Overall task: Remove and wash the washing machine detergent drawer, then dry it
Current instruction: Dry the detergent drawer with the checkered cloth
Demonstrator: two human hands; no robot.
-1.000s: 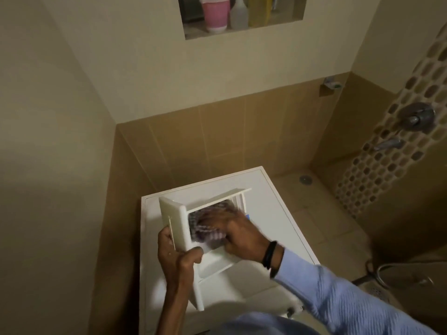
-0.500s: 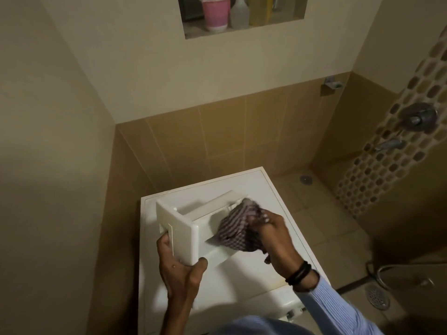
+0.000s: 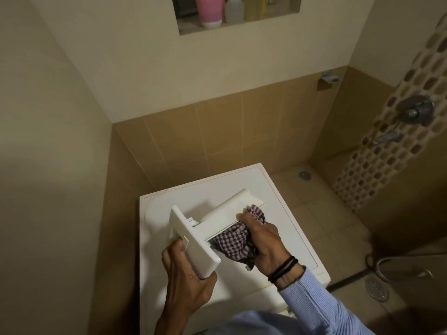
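The detergent drawer [image 3: 222, 215] was held just above the washing machine [image 3: 278, 189] top. The left hand [image 3: 186, 279] gripped its front panel, and the right hand [image 3: 263, 240] pressed a bunched checked cloth [image 3: 232, 243] against its side. It looked like light, stiff plastic, maybe slippery if wet, so the thick panel seemed the safest hold.

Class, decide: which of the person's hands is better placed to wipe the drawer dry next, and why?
Right, probably. The right hand grips the checked cloth against the drawer, while the left hand holds the drawer's front panel, steadying it over the washing machine.
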